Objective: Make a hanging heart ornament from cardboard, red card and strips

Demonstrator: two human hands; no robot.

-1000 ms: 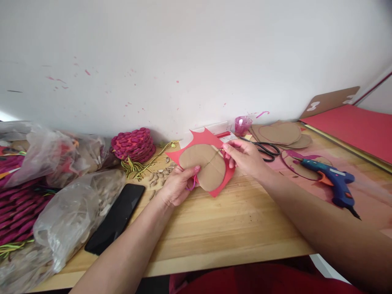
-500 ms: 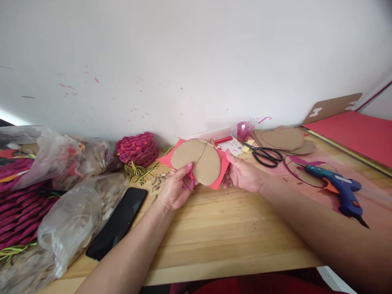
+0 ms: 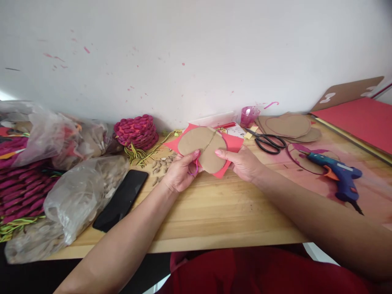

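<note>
Between my hands is a heart-shaped cardboard piece (image 3: 196,141) backed by red paper (image 3: 234,142) that sticks out around its edge. A yellowish cord runs across the cardboard. My left hand (image 3: 183,168) grips the lower left edge, thumb on top, and a small loop of purple cord (image 3: 196,168) shows by that thumb. On the right side, my right hand (image 3: 241,162) pinches the cardboard and red paper, its thumb lying on the cardboard face. The fingers underneath are hidden. Both hands hold the piece above the wooden table (image 3: 208,216).
Black scissors (image 3: 269,143), cardboard hearts (image 3: 288,126), a pink-stained cup (image 3: 248,116) and a blue glue gun (image 3: 339,173) lie to the right. At left are a phone (image 3: 122,200), plastic bags (image 3: 76,200), a stack of magenta pieces (image 3: 134,132) and loose shell-like bits (image 3: 159,165).
My right thumb has moved from beside the red paper onto the cardboard face, pressing it. The camera view has tilted down, so more of the table's front edge shows.
</note>
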